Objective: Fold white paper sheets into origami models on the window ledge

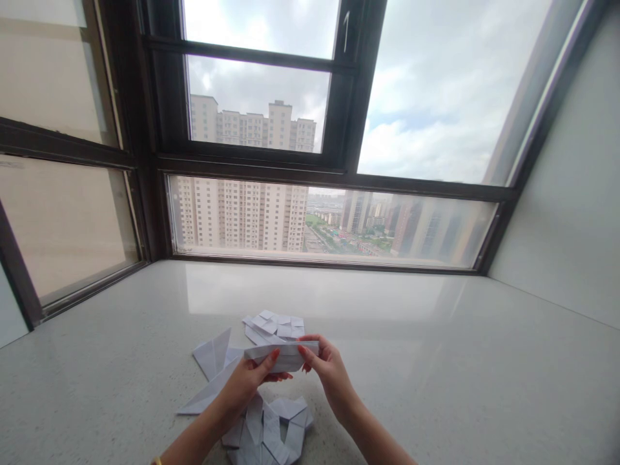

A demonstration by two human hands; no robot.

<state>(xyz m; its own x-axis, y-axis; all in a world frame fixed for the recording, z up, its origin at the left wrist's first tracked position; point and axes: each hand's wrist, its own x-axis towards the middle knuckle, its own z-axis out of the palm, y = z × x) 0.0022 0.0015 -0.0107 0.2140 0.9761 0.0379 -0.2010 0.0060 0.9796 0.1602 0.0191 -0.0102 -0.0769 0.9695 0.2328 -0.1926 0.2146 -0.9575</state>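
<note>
Between my two hands is a folded strip of white paper (287,363), held roughly level above the sill. My left hand (252,378) pinches its left end, thumb on the near face and fingers beneath. At the right end, my right hand (327,365) grips it with the thumb in front and a finger along the top edge. Just behind lies a cluster of folded white paper pieces (272,324). Larger pointed paper folds (213,356) rest to the left, partly covered by my left forearm. Below my hands sits a heap of folded paper pieces (274,433).
The pieces lie on a pale speckled windowsill (436,361). Dark window frames (252,165) rise at the back and left, with tall buildings (242,213) outside. A white wall (571,194) bounds the right side.
</note>
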